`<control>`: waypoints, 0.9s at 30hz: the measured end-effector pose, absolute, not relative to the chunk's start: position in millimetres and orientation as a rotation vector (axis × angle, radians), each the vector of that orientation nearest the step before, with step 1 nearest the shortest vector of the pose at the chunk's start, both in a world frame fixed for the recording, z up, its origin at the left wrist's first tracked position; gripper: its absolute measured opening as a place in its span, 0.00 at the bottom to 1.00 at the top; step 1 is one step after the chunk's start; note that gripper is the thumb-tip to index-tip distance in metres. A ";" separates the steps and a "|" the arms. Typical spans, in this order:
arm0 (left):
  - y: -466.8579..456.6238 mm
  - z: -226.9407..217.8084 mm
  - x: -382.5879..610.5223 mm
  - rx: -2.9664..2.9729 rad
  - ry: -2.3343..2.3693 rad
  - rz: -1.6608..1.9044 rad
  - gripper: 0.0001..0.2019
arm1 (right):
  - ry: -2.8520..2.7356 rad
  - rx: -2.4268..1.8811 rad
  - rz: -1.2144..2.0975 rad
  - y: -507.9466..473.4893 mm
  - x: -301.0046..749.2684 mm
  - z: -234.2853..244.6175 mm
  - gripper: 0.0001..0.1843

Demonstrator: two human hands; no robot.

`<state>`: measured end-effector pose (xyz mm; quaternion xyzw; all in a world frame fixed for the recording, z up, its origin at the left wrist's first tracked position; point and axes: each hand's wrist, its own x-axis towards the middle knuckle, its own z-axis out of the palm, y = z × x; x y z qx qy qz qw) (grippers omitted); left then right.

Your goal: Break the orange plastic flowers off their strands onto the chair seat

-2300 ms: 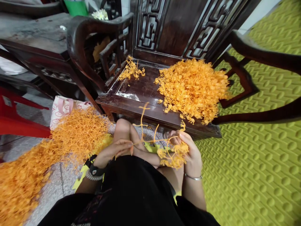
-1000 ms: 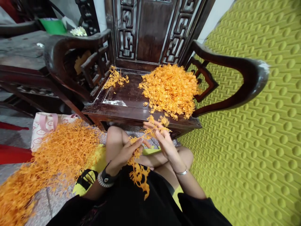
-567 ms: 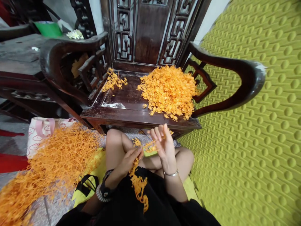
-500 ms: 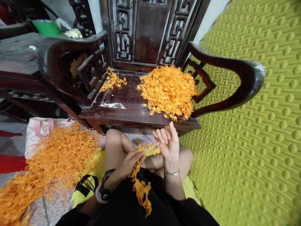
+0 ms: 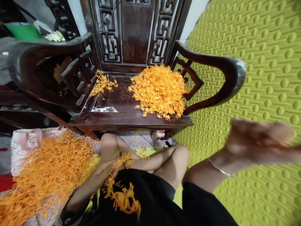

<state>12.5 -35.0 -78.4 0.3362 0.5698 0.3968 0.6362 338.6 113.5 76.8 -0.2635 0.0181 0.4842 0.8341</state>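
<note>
My left hand [image 5: 110, 168] is closed over my lap around a strand of small orange flower-like pieces [image 5: 125, 197]. Part of the strand pokes up past the fingers, and the rest drapes over the black clothing. Far out to the right, above the yellow-green mat, my right hand [image 5: 261, 141] is smeared by motion. Its fingers look bent, but whether they hold anything cannot be made out. In front of me, a heap of the orange pieces [image 5: 160, 91] lies on the dark wooden chair seat [image 5: 117, 102]. A smaller orange cluster [image 5: 103, 83] rests at the seat's left side.
A large pile of thin orange strands [image 5: 58, 166] spreads over the floor at left, against a white bag with pink handles [image 5: 22, 150]. The chair's curved right arm [image 5: 230, 75] juts out over the bumpy yellow-green mat [image 5: 265, 88]. A green container [image 5: 22, 31] stands upper left.
My right hand has swung from beside the left hand far out to the right. My left hand has shifted left and slightly down with the orange strand. The view has turned a little right.
</note>
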 end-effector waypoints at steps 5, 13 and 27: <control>-29.8 -57.1 17.8 0.719 1.118 1.084 0.23 | -1.200 -1.164 0.536 236.1 302.0 61.1 0.10; -11.0 -49.5 38.1 0.575 0.821 1.341 0.26 | -1.646 -1.158 0.044 246.2 265.0 28.0 0.18; 0.0 -65.3 60.1 0.868 0.971 1.144 0.24 | -1.482 -0.869 0.874 68.7 217.7 -51.6 0.27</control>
